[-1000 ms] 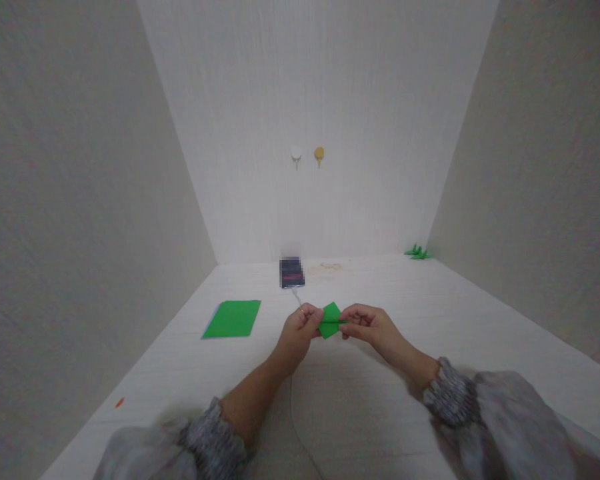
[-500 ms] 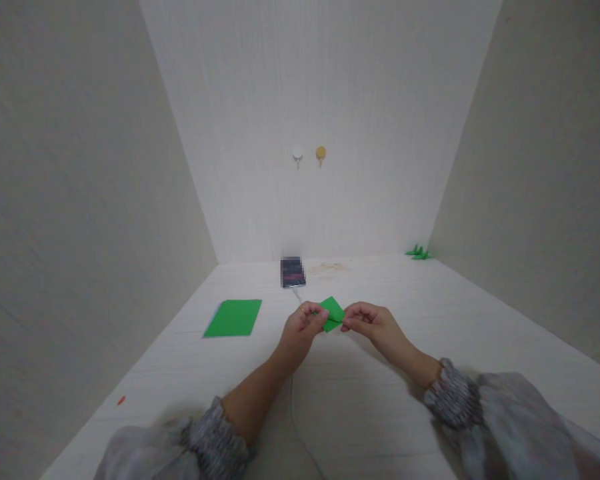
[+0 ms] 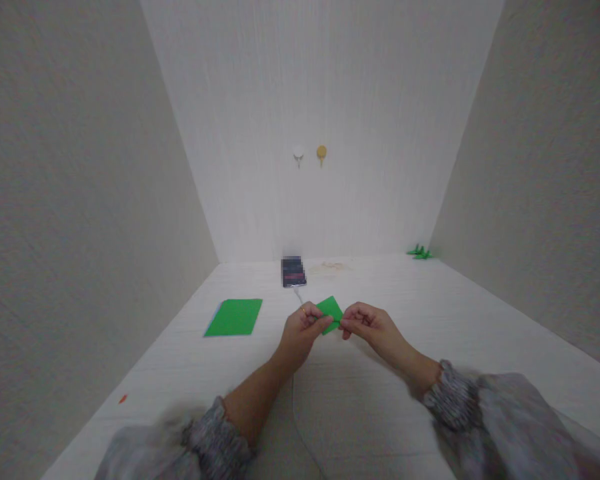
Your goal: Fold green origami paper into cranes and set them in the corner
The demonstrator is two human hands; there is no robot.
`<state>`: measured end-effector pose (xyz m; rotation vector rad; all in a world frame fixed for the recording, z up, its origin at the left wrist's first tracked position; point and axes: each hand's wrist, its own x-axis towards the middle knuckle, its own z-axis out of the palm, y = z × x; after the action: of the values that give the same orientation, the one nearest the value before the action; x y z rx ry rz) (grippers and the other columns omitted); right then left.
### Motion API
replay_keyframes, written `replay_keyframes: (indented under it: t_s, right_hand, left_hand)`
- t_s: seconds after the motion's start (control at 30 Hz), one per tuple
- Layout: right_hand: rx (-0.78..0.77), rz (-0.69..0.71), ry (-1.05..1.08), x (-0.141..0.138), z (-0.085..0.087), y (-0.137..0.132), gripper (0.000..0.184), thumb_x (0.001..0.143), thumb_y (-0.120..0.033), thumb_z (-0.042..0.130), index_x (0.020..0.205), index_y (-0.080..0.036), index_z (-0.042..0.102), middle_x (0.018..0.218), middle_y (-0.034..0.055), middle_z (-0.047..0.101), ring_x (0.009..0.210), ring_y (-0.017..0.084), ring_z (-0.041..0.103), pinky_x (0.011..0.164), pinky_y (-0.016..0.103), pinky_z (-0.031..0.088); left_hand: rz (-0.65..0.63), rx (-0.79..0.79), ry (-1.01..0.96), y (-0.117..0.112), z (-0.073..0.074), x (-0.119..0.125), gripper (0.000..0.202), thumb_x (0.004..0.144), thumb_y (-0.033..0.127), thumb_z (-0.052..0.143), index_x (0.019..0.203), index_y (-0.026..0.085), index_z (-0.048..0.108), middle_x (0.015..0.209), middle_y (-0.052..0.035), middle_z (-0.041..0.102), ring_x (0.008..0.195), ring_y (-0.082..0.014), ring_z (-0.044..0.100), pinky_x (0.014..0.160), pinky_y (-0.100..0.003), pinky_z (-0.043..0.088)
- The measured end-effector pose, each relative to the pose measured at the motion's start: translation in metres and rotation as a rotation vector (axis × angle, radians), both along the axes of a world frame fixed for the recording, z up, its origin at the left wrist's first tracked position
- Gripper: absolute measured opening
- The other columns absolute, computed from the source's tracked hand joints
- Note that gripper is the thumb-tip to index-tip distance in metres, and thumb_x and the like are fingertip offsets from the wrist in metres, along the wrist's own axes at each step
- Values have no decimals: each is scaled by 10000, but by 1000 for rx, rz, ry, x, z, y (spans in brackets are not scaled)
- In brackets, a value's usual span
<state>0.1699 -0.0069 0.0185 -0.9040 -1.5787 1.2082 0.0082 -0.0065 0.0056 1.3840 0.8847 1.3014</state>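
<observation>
A small folded piece of green paper (image 3: 330, 307) is held up between both hands over the white table. My left hand (image 3: 304, 329) pinches its left side, with the thumb lying across the front and a ring on one finger. At the paper's right corner, my right hand (image 3: 367, 321) is closed in a pinch of thumb and fingertips. The fingers behind the paper are partly hidden. To the left of my left hand lies a stack of square green paper (image 3: 234, 317).
A phone (image 3: 293, 272) with a cable (image 3: 294, 400) stands near the back wall, beside a tan mark (image 3: 331, 267). Green folded paper pieces (image 3: 420, 253) sit in the far right corner. A small orange scrap (image 3: 123, 399) lies front left. Two hooks (image 3: 321, 153) are on the wall.
My left thumb has slid a little to the right across the green paper. The paper has tilted slightly, and both hands keep their pinch.
</observation>
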Motion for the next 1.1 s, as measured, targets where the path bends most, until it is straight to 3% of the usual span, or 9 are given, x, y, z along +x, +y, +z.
replay_keyframes:
  t_s: [0.23, 0.77, 1.1]
  right_hand:
    - [22, -21, 13, 1, -3, 2, 197, 627, -341, 647, 667, -166, 565, 608, -8, 583, 587, 123, 555, 581, 250, 421]
    - [-7, -4, 90, 3, -3, 3, 171, 614, -292, 669, 668, -172, 559, 533, -40, 546, 501, 114, 562, 532, 244, 431]
    - [-46, 3, 136, 6, -7, 4, 213, 675, -329, 617, 802, -166, 566, 618, 8, 623, 618, 147, 606, 659, 286, 440]
  left_hand:
    - [-7, -12, -20, -2, 2, 1, 270, 624, 313, 642, 599, 157, 422, 460, 80, 392, 441, -46, 329, 449, -180, 232]
    - [26, -62, -71, -3, 2, 4, 290, 597, 317, 654, 613, 164, 408, 454, 89, 372, 431, -44, 312, 449, -180, 220]
    - [46, -56, -46, -2, 1, 1, 283, 597, 308, 651, 610, 164, 409, 456, 87, 397, 420, -43, 320, 438, -174, 213]
